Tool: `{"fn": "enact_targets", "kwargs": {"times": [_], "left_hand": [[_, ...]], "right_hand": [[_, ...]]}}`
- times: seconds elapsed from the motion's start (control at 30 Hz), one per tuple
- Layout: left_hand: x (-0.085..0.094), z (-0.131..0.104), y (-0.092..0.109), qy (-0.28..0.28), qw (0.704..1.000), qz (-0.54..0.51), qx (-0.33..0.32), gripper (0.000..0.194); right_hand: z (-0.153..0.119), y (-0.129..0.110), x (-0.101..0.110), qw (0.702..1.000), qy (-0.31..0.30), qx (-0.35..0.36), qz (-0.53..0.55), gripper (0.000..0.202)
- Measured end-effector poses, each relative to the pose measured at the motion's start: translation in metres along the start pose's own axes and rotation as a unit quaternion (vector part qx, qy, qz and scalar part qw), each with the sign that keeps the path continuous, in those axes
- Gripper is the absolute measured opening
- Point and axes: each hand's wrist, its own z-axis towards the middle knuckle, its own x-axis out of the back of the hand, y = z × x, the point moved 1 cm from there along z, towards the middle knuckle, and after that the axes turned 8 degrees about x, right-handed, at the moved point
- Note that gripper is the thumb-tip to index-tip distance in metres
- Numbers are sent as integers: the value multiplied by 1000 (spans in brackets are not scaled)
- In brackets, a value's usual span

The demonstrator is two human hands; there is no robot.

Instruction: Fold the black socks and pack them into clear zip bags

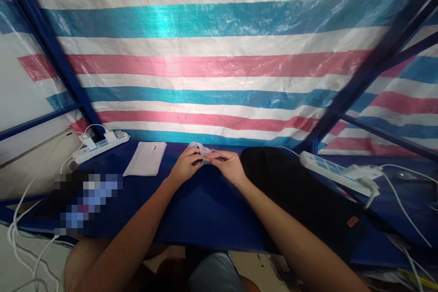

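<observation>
Head view: left hand (185, 164), right hand (228, 165) pinch small white item (201, 148), mostly hidden.

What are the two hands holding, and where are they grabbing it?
A small, thin whitish piece, perhaps plastic film or cloth. The left hand and right hand pinch it at its lower edge with their fingertips.

You hold a small, thin, pale wrapper (202, 149) just above the middle of the frame. It looks like clear or whitish plastic film, crumpled and partly bunched. It is lifted a little off the blue tabletop, one end arching up and to the left. Most of it is hidden, so its exact shape cannot be told.
</observation>
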Motion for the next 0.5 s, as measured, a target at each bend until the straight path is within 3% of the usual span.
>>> {"fn": "enact_targets", "kwargs": {"times": [0.13,0.27,0.5], "left_hand": [[-2,-1,-2,-63,998,17,-8,19],[2,-4,2,-69,997,38,14,27],[8,-9,19,-68,994,58,61,32]], "right_hand": [[-5,-2,-3,999,-44,-1,-6,12],[-3,-5,1,998,-50,28,-18,9],[5,-1,14,999,4,22,-30,13]]}}
